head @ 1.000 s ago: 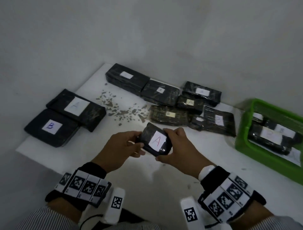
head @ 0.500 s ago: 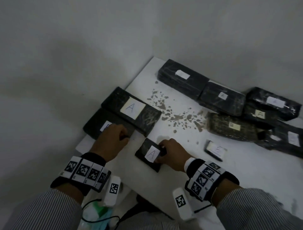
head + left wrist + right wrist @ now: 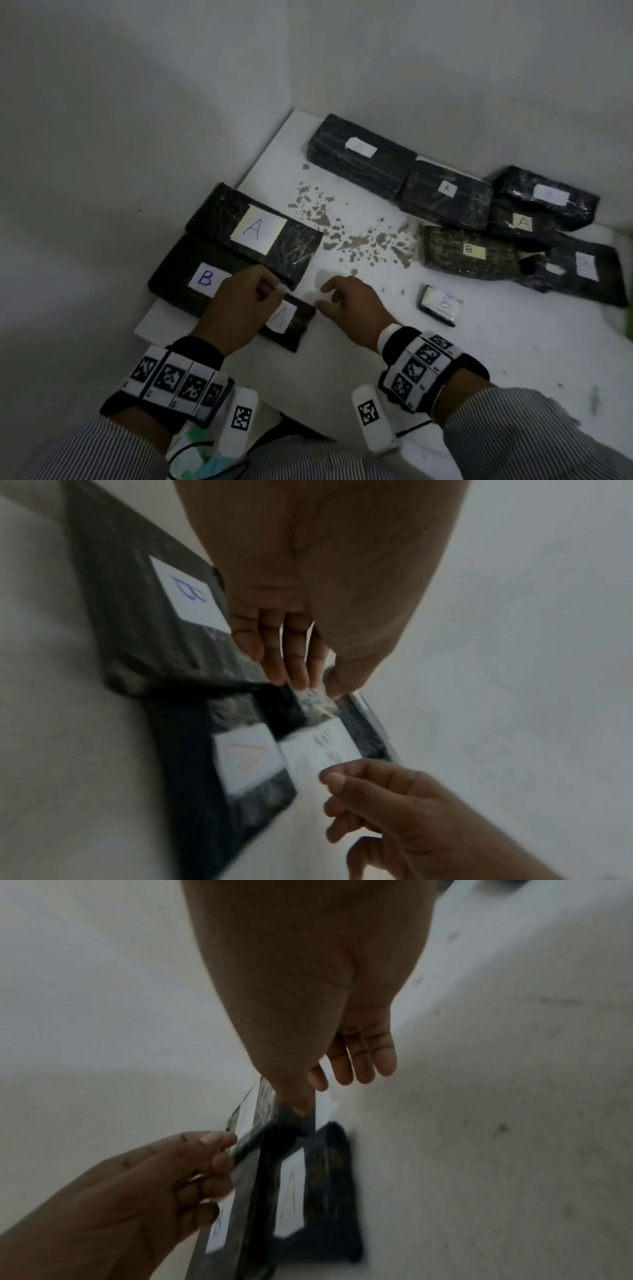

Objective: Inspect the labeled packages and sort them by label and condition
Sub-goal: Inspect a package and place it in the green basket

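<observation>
A small black package with an A label (image 3: 289,320) (image 3: 246,756) (image 3: 308,1191) lies flat near the table's front left corner. Just behind it are a large package labeled A (image 3: 255,229) and a large package labeled B (image 3: 202,279) (image 3: 154,601), side by side. My left hand (image 3: 274,289) (image 3: 315,691) (image 3: 219,1150) pinches the shiny wrap at the near corner of the large A package. To the right of the small package, my right hand (image 3: 325,296) (image 3: 329,1091) hovers with relaxed fingers, its thumb tip at the package's right edge.
Several more labeled black packages are piled at the back right (image 3: 445,195), one B package (image 3: 469,250) looking worn. A small B package (image 3: 442,305) lies alone right of my hands. Brown crumbs (image 3: 342,236) litter the white table (image 3: 479,359). Walls close off the left and back.
The small A package, held in the air by both hands a second ago, now lies on the table. My right hand has let go of it; my left moved to the large A package.
</observation>
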A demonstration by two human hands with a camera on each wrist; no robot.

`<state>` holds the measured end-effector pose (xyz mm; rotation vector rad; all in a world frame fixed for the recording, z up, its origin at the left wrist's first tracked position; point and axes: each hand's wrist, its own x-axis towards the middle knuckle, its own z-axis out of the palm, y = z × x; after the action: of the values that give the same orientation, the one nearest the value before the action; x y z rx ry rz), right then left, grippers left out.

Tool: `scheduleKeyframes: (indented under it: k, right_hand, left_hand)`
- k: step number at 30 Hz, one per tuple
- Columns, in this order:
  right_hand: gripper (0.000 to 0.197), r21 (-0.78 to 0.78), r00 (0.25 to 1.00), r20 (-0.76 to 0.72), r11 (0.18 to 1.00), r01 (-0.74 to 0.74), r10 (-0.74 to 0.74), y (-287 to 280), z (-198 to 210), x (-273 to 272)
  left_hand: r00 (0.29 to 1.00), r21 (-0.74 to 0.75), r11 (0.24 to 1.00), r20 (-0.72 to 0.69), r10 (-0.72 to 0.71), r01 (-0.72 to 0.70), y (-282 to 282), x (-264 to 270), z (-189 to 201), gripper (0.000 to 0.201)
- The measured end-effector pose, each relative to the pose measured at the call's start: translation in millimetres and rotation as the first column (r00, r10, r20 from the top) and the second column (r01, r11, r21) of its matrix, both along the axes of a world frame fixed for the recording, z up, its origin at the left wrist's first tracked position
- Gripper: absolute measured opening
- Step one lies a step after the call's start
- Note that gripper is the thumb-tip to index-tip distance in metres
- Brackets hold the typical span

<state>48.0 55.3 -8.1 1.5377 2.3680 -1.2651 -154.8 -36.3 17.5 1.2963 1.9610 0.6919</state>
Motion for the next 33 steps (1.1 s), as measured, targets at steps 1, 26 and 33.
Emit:
scheduleKeyframes:
  k: [1, 26, 33]
  right_hand:
    - [0.036, 0.036, 0.999, 0.011, 0.998, 0.047, -0.048, 5.7, 2.7, 13.7]
    - [0.082, 0.245, 0.957, -0.18, 0.932, 0.267, -0.226, -23.0, 79.1, 388.9]
    - [0.035, -0.014, 0.762, -0.346, 0.815, 0.58, -0.548, -16.2, 123.5, 491.6]
  left_hand:
    - [0.997, 0.01, 0.999, 0.065, -0.047, 0.047, 7.8, 12.2, 6.0, 0.006]
    - [0.797, -0.153, 0.862, 0.485, -0.361, 0.483, 92.9, 380.5, 51.4, 0.022]
    - [0.782, 0.07, 0.926, 0.514, -0.353, 0.372, 101.7, 492.3, 92.0, 0.012]
